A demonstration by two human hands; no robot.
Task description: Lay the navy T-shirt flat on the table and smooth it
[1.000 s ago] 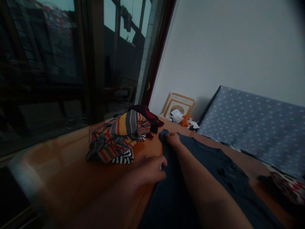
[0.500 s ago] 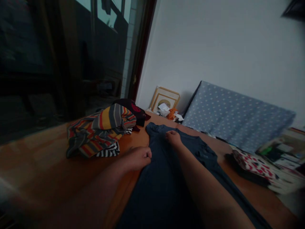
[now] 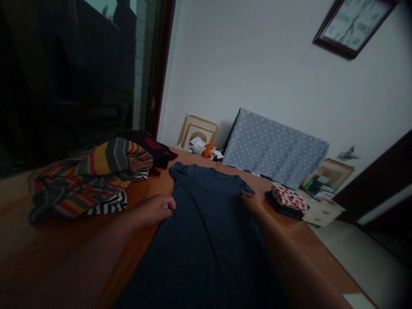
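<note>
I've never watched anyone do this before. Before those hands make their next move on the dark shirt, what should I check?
1. Dark blue T-shirt lies spread out, collar pointing away from the person: ok.
2. Left hand has a firm grip on the shirt's edge: cannot tell.
3. Right hand has a firm grip on the shirt's edge: cannot tell.
4. Striped clothes are apart from the shirt: ok.
5. Room light shows the shirt's details well: not ok, it is dim.
</note>
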